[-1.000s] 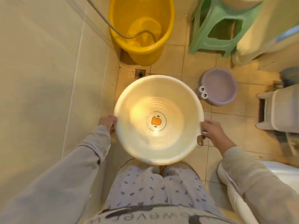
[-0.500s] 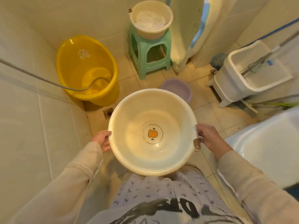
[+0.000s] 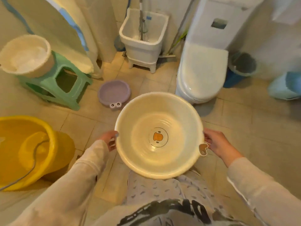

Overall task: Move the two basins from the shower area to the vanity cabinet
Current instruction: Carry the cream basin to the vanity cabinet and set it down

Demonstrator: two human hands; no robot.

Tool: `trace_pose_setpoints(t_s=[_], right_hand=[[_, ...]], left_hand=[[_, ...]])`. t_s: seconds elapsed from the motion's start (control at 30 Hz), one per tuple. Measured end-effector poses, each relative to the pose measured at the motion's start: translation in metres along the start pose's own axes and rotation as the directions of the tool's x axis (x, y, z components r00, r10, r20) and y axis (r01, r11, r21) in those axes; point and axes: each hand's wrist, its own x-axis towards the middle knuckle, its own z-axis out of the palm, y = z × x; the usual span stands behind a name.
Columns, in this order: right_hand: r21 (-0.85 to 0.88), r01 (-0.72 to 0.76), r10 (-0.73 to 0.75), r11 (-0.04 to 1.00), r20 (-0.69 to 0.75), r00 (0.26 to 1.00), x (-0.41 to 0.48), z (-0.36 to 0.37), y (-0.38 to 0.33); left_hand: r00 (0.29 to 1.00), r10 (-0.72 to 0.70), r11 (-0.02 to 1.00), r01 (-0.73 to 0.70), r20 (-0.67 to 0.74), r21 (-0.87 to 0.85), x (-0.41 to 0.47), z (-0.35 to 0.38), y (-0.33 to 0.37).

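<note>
I hold a cream basin [image 3: 179, 128] with an orange duck print on its bottom, level in front of my body. My left hand [image 3: 109, 139] grips its left rim and my right hand [image 3: 217, 145] grips its right rim beside a small hanging tab. A smaller purple basin [image 3: 114, 92] with cartoon eyes on its rim sits on the tiled floor, beyond and to the left of the cream one. The vanity cabinet is out of view.
A yellow tub [image 3: 24, 150] with a hose in it sits at the left. A green stool [image 3: 53, 84] carries a beige basin [image 3: 26, 54]. A white mop bucket [image 3: 143, 38], a toilet [image 3: 202, 69], a bin [image 3: 241, 67] and a blue object [image 3: 286, 86] stand beyond.
My view has swung to the right while both hands keep the cream basin. The yellow tub and stool slid left, and the toilet and bin came into sight.
</note>
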Motion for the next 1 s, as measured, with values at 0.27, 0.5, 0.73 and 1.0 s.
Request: trace_pose_setpoints(t_s=[0.27,0.5,0.73,1.0], right_hand=[[0.384,-0.001,0.126,0.923,-0.301,0.945,-0.037,-0.132,0.065],[0.566,0.033,0.234,0.824,-0.392,0.890,-0.055,-0.225,0.106],[0.658,0.073,0.296,0.749,-0.432,0.852,-0.066,-0.346,0.135],[0.670,0.143,0.345,0.729,-0.540,0.768,-0.076,-0.499,0.156]], left_hand=[[0.968,0.045,0.940,-0.125,0.247,0.317,-0.036,0.146,0.021],[0.933,0.085,0.843,-0.254,0.350,0.474,-0.081,0.268,-0.007],[0.914,0.041,0.745,-0.298,0.405,0.597,-0.121,0.406,-0.069],[0.884,-0.034,0.659,-0.331,0.467,0.675,-0.171,0.569,-0.152]])
